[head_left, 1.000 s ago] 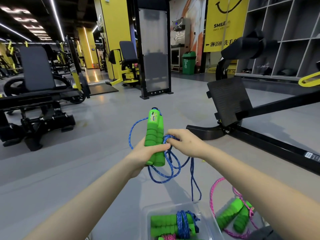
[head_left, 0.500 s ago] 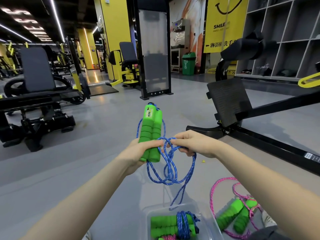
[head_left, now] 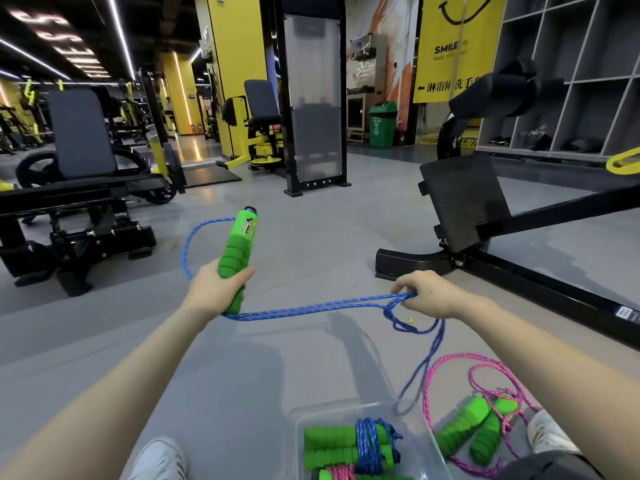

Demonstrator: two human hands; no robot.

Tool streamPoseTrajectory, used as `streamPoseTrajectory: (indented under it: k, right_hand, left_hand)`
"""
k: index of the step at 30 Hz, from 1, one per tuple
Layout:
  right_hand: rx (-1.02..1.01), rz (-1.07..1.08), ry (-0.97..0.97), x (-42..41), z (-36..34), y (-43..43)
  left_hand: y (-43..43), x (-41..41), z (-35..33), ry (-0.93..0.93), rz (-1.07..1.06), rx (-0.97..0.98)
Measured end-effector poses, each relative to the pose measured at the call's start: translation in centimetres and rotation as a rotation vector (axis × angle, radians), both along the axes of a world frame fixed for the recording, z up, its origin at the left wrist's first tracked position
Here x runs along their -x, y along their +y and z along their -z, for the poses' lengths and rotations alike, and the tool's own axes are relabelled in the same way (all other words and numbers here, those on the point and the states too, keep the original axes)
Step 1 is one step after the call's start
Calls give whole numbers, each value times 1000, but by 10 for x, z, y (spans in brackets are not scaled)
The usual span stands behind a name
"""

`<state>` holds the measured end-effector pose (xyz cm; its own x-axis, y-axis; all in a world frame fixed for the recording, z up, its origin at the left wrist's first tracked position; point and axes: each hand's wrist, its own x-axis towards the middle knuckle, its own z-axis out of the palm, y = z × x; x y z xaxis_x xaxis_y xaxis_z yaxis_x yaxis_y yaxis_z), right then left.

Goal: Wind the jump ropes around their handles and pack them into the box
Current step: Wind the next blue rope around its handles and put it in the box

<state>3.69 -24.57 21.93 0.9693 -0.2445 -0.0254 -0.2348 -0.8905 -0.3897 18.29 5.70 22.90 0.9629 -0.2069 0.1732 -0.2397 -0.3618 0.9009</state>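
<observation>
My left hand (head_left: 216, 289) grips the green foam handles (head_left: 239, 247) of a blue jump rope, held upright. The blue rope (head_left: 311, 309) runs taut from the handles' lower end across to my right hand (head_left: 424, 294), which pinches its strands; a loose tail hangs down toward the box. The clear plastic box (head_left: 420, 441) at the bottom holds a wound blue rope with green handles (head_left: 349, 445) and part of a pink one. Right of the box, an unwound pink rope with green handles (head_left: 476, 429) lies on the floor.
Grey gym floor all around. A black bench frame with footplate (head_left: 464, 206) stands to the right, a weight machine (head_left: 79, 188) to the left. My white shoes (head_left: 161, 460) flank the box. Grey lockers (head_left: 571, 74) line the far right wall.
My hands moved apart: the right hand pulled the blue rope strands out to the right, drawing them taut, while the left hand tilted the handles and shifted left.
</observation>
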Motion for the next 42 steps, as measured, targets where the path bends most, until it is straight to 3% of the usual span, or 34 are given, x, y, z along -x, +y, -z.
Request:
streamPoseTrajectory:
  k: [6,8,10,14,20,26,33,37,42]
  right_hand:
    - [152,31,45,-4,26,-12]
    - [149,11,66,-1,29,-16]
    - [106,-2,84,4,27,-19]
    - [-329,62,169,17,18,-27]
    - [-769,71,148,36,10,-40]
    - [-615,649,-347,39,22,-72]
    - [-592,1001,-491,41,35,-81]
    - [-680,1071,-518,51,45,-95]
    - [-527,957,-511,45,37,-96]
  left_hand:
    - [12,0,15,-289,-20,-663]
    - [9,0,17,-313,5,-758]
    - [7,-1,19,-267,23,-703]
    - [5,-7,18,-253,-42,-558]
    - [24,-22,25,-238,-196,-588]
    - [52,-29,32,-269,-288,-767]
    - [43,-23,34,-370,-254,-1038]
    - [46,-27,33,-227,-221,-937]
    - [36,-24,29,2,132,-725]
